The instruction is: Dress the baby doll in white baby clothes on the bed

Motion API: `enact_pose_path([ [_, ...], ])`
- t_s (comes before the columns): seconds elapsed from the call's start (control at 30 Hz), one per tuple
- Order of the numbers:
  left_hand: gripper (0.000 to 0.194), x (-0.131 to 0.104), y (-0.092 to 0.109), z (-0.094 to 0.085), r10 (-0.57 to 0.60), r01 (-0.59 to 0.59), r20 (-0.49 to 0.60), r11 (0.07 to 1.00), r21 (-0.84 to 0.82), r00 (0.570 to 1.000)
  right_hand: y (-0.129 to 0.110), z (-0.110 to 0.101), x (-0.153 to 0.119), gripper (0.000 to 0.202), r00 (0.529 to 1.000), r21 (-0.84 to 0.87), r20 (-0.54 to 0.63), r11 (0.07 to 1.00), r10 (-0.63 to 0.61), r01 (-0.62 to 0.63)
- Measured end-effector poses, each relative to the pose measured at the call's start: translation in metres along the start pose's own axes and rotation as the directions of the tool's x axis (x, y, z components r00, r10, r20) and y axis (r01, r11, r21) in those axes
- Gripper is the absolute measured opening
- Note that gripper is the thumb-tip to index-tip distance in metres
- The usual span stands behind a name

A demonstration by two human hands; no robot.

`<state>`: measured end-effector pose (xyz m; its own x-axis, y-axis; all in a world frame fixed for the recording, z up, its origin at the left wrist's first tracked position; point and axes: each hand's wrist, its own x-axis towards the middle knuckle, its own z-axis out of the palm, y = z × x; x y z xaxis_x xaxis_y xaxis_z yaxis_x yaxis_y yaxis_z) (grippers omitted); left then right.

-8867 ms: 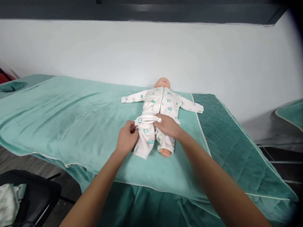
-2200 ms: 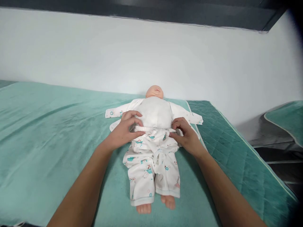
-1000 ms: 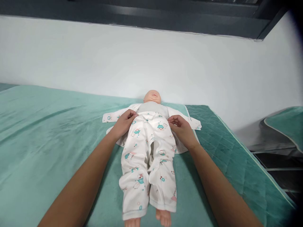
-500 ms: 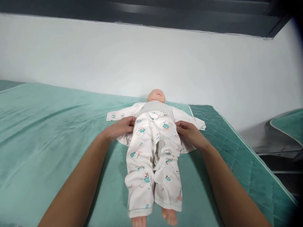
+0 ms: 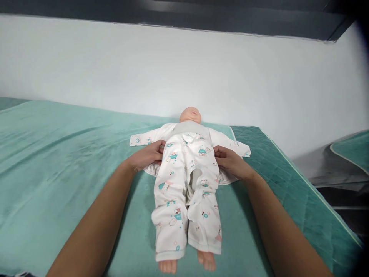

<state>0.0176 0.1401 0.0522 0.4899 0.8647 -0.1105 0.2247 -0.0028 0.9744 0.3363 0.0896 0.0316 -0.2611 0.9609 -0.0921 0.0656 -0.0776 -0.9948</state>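
A baby doll (image 5: 190,114) lies on its back, head toward the wall and bare feet toward me. It wears white baby pants (image 5: 173,173) with teal and pink prints, open at the crotch, pulled up over its belly. A white printed baby top (image 5: 152,136) lies spread under it, with both sleeves stretched outward. My left hand (image 5: 148,154) is closed at the left side of the pants near the hip. On the opposite side, my right hand (image 5: 230,161) pinches the pants' edge with curled fingers. Some fingertips of both hands are hidden against the cloth.
A light teal sheet (image 5: 72,184) covers the bed, with a darker quilted teal mattress (image 5: 291,192) at the right. Behind stands a white wall (image 5: 173,69) under a dark beam (image 5: 184,15). Another teal pad (image 5: 353,152) sits beyond a gap at the right.
The view has shifted very slightly. Both hands stay at the sides of the pants, and the doll lies as before.
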Motion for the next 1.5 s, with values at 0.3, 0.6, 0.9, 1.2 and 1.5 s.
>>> enact_pose_path([
  [0.3,0.026,0.005,0.003,0.006,-0.093,0.108,-0.127,0.987,0.118,0.988,0.0,0.011,0.007,0.022,0.974,-0.162,-0.224,0.984,0.037,-0.074],
  [0.6,0.027,0.003,0.005,0.012,-0.144,0.148,-0.068,0.988,0.051,0.987,-0.005,0.017,0.007,0.011,0.933,-0.549,-0.29,0.836,-0.215,0.022],
  [0.9,0.043,0.001,0.008,0.023,-0.08,0.073,-0.015,0.956,-0.283,0.997,-0.006,0.02,0.003,0.025,0.956,-0.273,-0.267,0.961,-0.119,0.044],
  [1.2,0.052,-0.001,0.013,0.023,-0.135,0.128,0.005,0.929,-0.348,0.991,-0.011,0.02,0.003,0.03,0.964,-0.184,-0.254,0.983,-0.071,0.024],
  [1.5,0.047,0.006,0.0,0.02,-0.088,0.063,-0.03,0.876,-0.477,0.996,-0.011,0.031,0.002,0.033,0.967,0.099,-0.246,0.99,-0.07,0.097],
])
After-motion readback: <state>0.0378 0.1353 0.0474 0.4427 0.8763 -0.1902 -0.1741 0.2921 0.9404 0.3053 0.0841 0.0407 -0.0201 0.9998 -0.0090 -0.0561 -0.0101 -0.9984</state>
